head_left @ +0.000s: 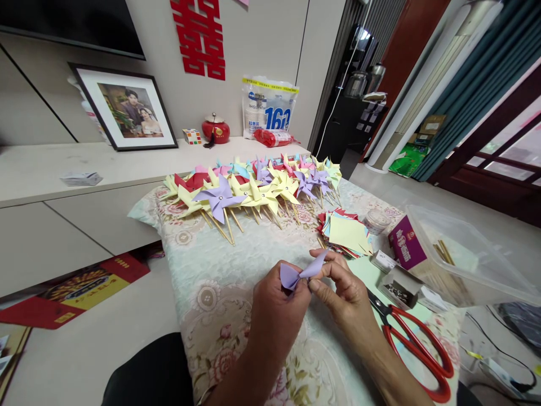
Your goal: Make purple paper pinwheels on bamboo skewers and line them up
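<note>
**Pinwheel batch well along, 1 lilac square half folded**

At the far left of the floral cloth-covered table (203, 270) lies a long row of finished paper pinwheels on wooden sticks (253, 189), yellow, purple, red, pink and blue; judging by that row, most of the work looks done. In the middle, the left hand (274, 313) pinches a folded lilac paper square (300, 273) between thumb and fingers, and the right hand (342, 290) grips its other corner; the piece hangs just above the cloth with no stick or pin yet. To the right, a stack of cut coloured paper squares (346, 232) remains unfolded, beside red-handled scissors (416, 341) and a clear plastic tub (465, 254).

The tub's contents are blurred, the scissor blades lie partly under the right wrist, and the pinwheel count is unclear.
</note>
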{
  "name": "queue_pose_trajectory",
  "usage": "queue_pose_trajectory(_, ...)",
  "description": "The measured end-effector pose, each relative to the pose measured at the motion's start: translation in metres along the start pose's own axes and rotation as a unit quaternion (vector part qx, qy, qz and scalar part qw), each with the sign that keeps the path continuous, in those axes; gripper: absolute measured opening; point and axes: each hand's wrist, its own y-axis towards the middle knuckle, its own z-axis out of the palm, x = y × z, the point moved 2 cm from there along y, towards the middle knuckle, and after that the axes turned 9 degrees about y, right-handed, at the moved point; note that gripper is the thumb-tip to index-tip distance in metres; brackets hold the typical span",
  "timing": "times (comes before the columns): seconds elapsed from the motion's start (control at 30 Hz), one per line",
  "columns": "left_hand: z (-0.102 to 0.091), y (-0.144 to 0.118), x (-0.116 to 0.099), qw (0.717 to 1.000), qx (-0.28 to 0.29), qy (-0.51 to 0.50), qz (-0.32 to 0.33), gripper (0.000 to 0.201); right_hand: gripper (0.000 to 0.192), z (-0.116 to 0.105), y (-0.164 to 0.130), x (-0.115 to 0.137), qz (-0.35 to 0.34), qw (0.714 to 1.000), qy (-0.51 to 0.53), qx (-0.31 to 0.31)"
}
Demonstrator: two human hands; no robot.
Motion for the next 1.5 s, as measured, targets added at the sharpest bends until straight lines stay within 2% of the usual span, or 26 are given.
queue_pose_trajectory(0.1, 0.000, 0.000, 0.001, 1.000, 0.017, -0.002, -0.009, 0.007, 0.011, 0.000, 0.000, -0.004, 0.027, 0.998, 0.053, -0.024)
queue_pose_trajectory(0.2, 0.001, 0.000, 0.001, 0.999, 0.029, -0.014, -0.017, 0.006, 0.046, 0.001, 0.000, -0.006, 0.076, 0.988, 0.124, -0.049)
queue_pose_trajectory(0.27, 0.001, 0.000, 0.001, 0.999, 0.029, -0.023, -0.021, 0.006, 0.067, 0.003, 0.000, -0.006, 0.092, 0.978, 0.180, -0.044)
queue_pose_trajectory(0.4, 0.001, 0.000, 0.001, 0.999, 0.034, -0.026, -0.025, 0.007, 0.081, 0.005, 0.001, -0.004, 0.103, 0.972, 0.206, -0.034)
queue_pose_trajectory(0.73, 0.002, 0.002, 0.005, 0.998, 0.024, -0.040, -0.043, 0.003, 0.079, 0.009, -0.001, -0.007, 0.114, 0.971, 0.188, -0.092)
queue_pose_trajectory(0.97, 0.001, 0.002, 0.003, 0.999, 0.020, -0.028, -0.042, 0.003, 0.069, 0.009, -0.001, -0.011, 0.112, 0.974, 0.171, -0.101)
queue_pose_trajectory(1.5, 0.000, 0.001, 0.001, 0.999, 0.023, 0.029, -0.036, 0.007, 0.062, 0.011, -0.002, -0.016, 0.129, 0.967, 0.190, -0.110)
